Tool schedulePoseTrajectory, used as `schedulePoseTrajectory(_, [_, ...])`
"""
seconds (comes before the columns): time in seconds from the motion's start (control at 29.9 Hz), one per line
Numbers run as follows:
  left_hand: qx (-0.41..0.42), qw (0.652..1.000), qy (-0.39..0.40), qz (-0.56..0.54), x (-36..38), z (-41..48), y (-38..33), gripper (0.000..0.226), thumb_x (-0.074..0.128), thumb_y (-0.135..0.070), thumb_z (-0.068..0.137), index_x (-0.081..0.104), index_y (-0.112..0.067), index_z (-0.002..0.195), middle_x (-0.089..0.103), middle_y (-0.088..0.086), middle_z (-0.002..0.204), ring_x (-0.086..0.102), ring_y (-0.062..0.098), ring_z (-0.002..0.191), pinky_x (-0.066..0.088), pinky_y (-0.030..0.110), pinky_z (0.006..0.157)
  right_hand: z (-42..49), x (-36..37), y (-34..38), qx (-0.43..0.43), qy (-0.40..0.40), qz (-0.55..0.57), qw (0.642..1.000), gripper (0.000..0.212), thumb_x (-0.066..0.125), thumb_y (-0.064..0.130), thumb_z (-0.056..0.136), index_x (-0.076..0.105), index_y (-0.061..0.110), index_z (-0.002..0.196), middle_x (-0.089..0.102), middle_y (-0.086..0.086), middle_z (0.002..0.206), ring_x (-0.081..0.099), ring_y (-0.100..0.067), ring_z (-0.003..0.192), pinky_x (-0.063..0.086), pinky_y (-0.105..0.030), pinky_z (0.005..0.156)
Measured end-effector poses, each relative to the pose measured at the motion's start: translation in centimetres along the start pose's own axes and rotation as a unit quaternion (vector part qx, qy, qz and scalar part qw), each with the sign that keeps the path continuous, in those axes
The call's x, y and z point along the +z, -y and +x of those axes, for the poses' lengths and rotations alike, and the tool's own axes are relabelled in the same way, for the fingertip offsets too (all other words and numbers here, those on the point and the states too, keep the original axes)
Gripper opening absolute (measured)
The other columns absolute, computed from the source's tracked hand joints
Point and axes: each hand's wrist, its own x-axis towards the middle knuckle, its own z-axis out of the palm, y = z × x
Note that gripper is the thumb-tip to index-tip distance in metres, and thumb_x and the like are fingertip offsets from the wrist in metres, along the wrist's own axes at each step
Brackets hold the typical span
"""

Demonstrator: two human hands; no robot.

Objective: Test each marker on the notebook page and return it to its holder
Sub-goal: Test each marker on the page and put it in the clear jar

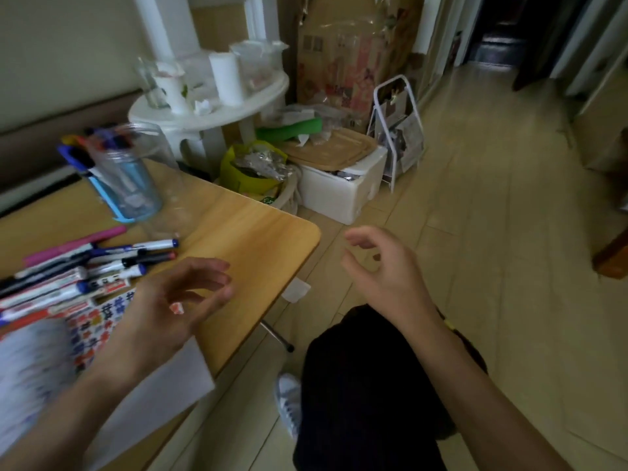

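Both hands hover loosely curled, holding nothing; left hand [176, 294] sits nearer than right hand [380, 266] to the heaped capped plastic markers [102, 265] at its ten o'clock, long axes running nine-to-three.

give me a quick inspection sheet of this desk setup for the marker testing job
surface: wooden table, rounded corner, light wood grain
job's things: loose markers piled at the left; holder upright behind them with more markers in it; white page at the near edge
clutter: patterned book beside the pile
hands: left hand over the table, right hand over the floor, both loosely curled, gripping nothing
cables: nothing seen
surroundings: white round stand with cups, foam box, step stool, tiled floor
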Motion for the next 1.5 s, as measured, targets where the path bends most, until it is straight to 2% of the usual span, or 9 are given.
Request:
schedulePoseTrajectory(0.13, [-0.041, 0.997, -0.063, 0.026, -5.2, -3.4, 2.8, 0.027, 0.073, -0.028, 0.078, 0.073, -0.022, 0.105, 0.075, -0.017, 0.1, 0.073, 0.003, 0.087, 0.054, 0.009, 0.069, 1.4, 4.7, 3.9, -0.055, 0.051, 0.029, 0.997, 0.018, 0.072, 0.028, 0.094, 0.071, 0.026, 0.112, 0.069, 0.018, 0.111, 0.06, 0.003, 0.108, 0.045, -0.012, 0.085])
schedulePoseTrajectory(0.23, [-0.049, 0.993, -0.103, 0.041, -8.2, -5.6, 4.5, 0.025, 0.073, -0.029, 0.079, 0.074, -0.021, 0.103, 0.076, -0.014, 0.101, 0.073, 0.004, 0.088, 0.057, 0.018, 0.079, 1.9, 8.7, 7.1, -0.09, 0.099, 0.045, 0.99, 0.018, 0.074, 0.027, 0.092, 0.071, 0.027, 0.111, 0.069, 0.015, 0.111, 0.061, 0.0, 0.107, 0.049, -0.018, 0.087])
schedulePoseTrajectory(0.37, [-0.067, 0.984, -0.163, 0.015, -10.8, -7.4, 6.2, 0.027, 0.073, -0.031, 0.08, 0.073, -0.019, 0.105, 0.077, -0.009, 0.099, 0.074, 0.009, 0.089, 0.059, 0.033, 0.084, 1.7, 13.8, 10.6, -0.12, 0.144, 0.061, 0.98, 0.018, 0.075, 0.025, 0.092, 0.071, 0.028, 0.109, 0.069, 0.015, 0.107, 0.062, 0.0, 0.103, 0.044, -0.01, 0.08])
schedulePoseTrajectory(0.7, [-0.097, 0.976, -0.195, 0.019, -14.0, -9.2, 7.2, 0.029, 0.075, -0.03, 0.084, 0.071, -0.022, 0.112, 0.075, -0.017, 0.101, 0.072, 0.004, 0.093, 0.059, 0.025, 0.083, 1.0, 22.9, 14.9, -0.125, 0.219, 0.094, 0.963, 0.018, 0.077, 0.027, 0.092, 0.073, 0.027, 0.109, 0.069, 0.014, 0.101, 0.064, 0.0, 0.095, 0.049, -0.009, 0.075])
schedulePoseTrajectory(0.87, [-0.113, 0.97, -0.216, 0.013, -15.4, -9.5, 7.7, 0.027, 0.078, -0.026, 0.086, 0.07, -0.026, 0.112, 0.074, -0.022, 0.101, 0.072, 0.0, 0.094, 0.056, 0.015, 0.083, 0.7, 25.8, 15.4, -0.134, 0.271, 0.072, 0.95, 0.024, 0.079, 0.02, 0.09, 0.072, 0.021, 0.114, 0.067, 0.02, 0.101, 0.064, 0.003, 0.095, 0.057, -0.024, 0.088])
schedulePoseTrajectory(1.04, [-0.138, 0.96, -0.244, 0.017, -16.1, -9.6, 8.5, 0.026, 0.078, -0.023, 0.088, 0.073, -0.022, 0.113, 0.076, -0.015, 0.099, 0.072, -0.001, 0.094, 0.053, 0.01, 0.079, 0.3, 27.8, 15.8, -0.15, 0.287, 0.035, 0.945, 0.03, 0.08, 0.025, 0.09, 0.071, 0.021, 0.118, 0.069, 0.01, 0.114, 0.065, -0.002, 0.1, 0.057, -0.02, 0.085])
schedulePoseTrajectory(1.14, [-0.156, 0.945, -0.288, 0.012, -16.8, -9.8, 9.2, 0.021, 0.077, -0.018, 0.09, 0.075, -0.018, 0.11, 0.076, -0.013, 0.099, 0.072, 0.0, 0.092, 0.054, 0.011, 0.079, 0.2, 28.7, 16.2, -0.157, 0.283, 0.041, 0.945, 0.028, 0.08, 0.029, 0.089, 0.07, 0.026, 0.115, 0.066, 0.01, 0.112, 0.064, -0.005, 0.099, 0.06, -0.031, 0.085])
schedulePoseTrajectory(1.27, [-0.185, 0.927, -0.326, 0.0, -17.9, -10.1, 10.1, 0.019, 0.075, -0.016, 0.092, 0.074, -0.017, 0.11, 0.075, -0.011, 0.102, 0.071, -0.001, 0.091, 0.053, 0.01, 0.076, 0.0, 29.3, 16.6, -0.174, 0.283, 0.03, 0.943, 0.026, 0.078, 0.03, 0.09, 0.069, 0.028, 0.114, 0.065, 0.009, 0.112, 0.063, -0.004, 0.097, 0.053, -0.019, 0.079])
schedulePoseTrajectory(1.5, [-0.19, 0.932, -0.309, 0.005, -17.3, -10.3, 10.5, 0.021, 0.076, -0.016, 0.09, 0.074, -0.017, 0.111, 0.076, -0.009, 0.099, 0.073, 0.002, 0.09, 0.058, 0.018, 0.084, 0.4, 29.1, 16.3, -0.23, 0.213, -0.112, 0.943, 0.021, 0.082, 0.024, 0.087, 0.074, 0.025, 0.106, 0.07, 0.004, 0.117, 0.064, -0.015, 0.109, 0.057, -0.036, 0.091])
